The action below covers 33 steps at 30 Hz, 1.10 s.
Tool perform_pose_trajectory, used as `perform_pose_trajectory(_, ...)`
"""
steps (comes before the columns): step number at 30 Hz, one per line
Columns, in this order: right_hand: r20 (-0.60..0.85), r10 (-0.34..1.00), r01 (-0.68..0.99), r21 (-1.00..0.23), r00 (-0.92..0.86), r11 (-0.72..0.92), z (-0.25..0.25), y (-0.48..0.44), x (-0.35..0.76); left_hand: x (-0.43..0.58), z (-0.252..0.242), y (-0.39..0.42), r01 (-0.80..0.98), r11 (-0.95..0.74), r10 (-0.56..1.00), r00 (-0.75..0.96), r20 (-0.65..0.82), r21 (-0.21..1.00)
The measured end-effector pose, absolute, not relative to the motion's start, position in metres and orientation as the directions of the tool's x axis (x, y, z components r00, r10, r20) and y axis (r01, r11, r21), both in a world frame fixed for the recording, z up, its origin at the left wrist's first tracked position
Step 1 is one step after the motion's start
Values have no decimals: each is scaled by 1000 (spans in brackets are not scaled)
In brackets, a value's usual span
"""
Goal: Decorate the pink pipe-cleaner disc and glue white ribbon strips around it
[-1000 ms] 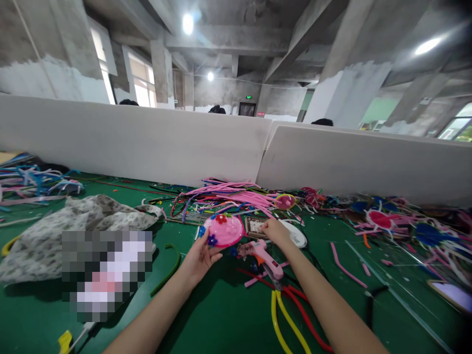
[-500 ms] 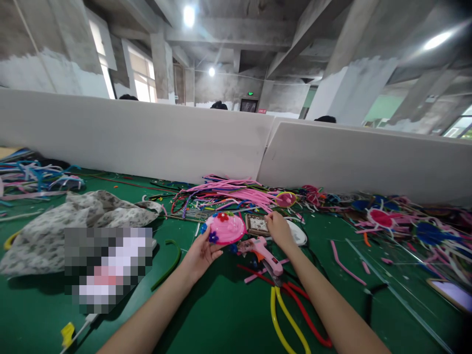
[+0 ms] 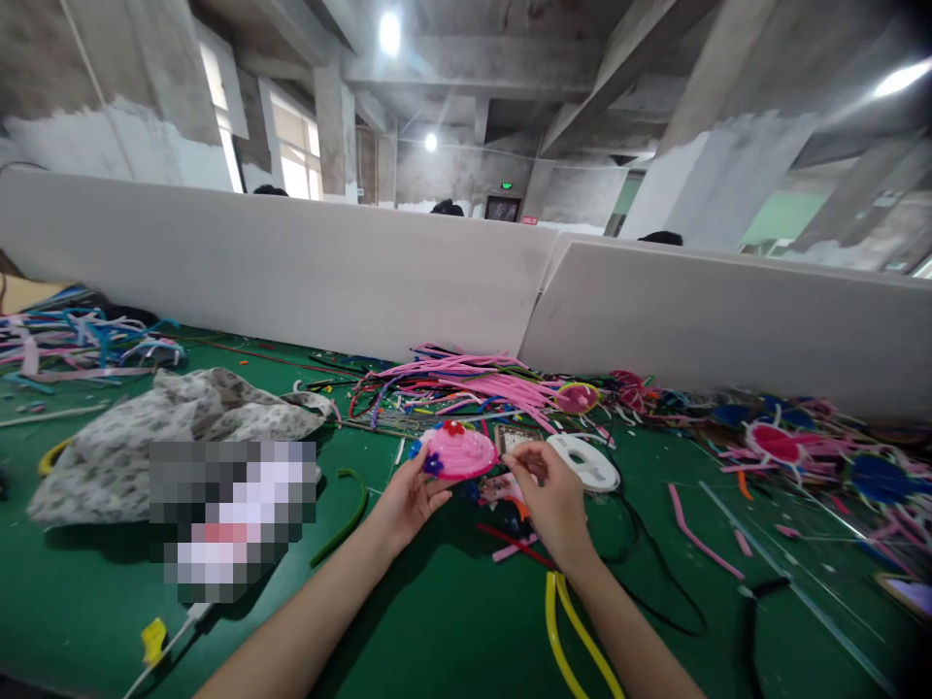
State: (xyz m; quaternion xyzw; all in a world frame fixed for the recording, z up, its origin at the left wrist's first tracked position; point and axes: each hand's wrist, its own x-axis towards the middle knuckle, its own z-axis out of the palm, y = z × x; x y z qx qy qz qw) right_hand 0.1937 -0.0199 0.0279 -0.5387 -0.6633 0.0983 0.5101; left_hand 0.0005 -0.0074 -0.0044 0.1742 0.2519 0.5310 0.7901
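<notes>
A pink oval craft piece (image 3: 466, 454) with a red flower on top and blue flowers at its left side is in my left hand (image 3: 409, 493), thumb and fingers closed on its left edge. My right hand (image 3: 553, 495) is pinched at the piece's right edge; whatever is between its fingertips is too small to make out. Behind those fingers stands a small tray of pale beads (image 3: 508, 434), partly covered. A pink glue gun (image 3: 497, 486) lies under my right hand, mostly hidden. Right of the hand is a white ring-shaped spool (image 3: 601, 476).
Pink pipe cleaners (image 3: 473, 372) are heaped before a white partition (image 3: 349, 282). Yellow-handled pliers (image 3: 560, 621) lie near the front. A patterned cloth (image 3: 94, 476), a blurred-out device with a cable and a green pipe cleaner (image 3: 353, 515) are at left. Round craft pieces crowd the right.
My right hand has left the bead tray and come toward me, to the pink piece's right edge. It now covers much of the glue gun. The view has shifted slightly.
</notes>
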Motion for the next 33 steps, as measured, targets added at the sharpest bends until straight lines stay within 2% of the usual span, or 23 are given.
perform_pose_trajectory(2,640,756,613,-654,136,443,26,-35,186,1,-5,-8,-747,374,927,318,-198,551)
perform_pose_trajectory(4,747,656,657,-549,109,517,23,-44,182,3,-5,-9,-741,371,927,327,-182,560)
perform_pose_trajectory(7,851,522,700,-337,-61,630,19,-47,181,5,-7,-10,-731,369,926,339,-163,574)
perform_pose_trajectory(9,858,492,689,-269,-146,673,17,-46,182,6,-8,-10,-724,371,924,350,-153,581)
perform_pose_trajectory(25,792,486,636,-167,-368,754,9,-40,183,7,-6,-15,-698,392,907,404,-122,599)
perform_pose_trajectory(33,838,475,654,-202,-270,729,16,-42,179,8,-6,-12,-704,393,910,390,-141,592)
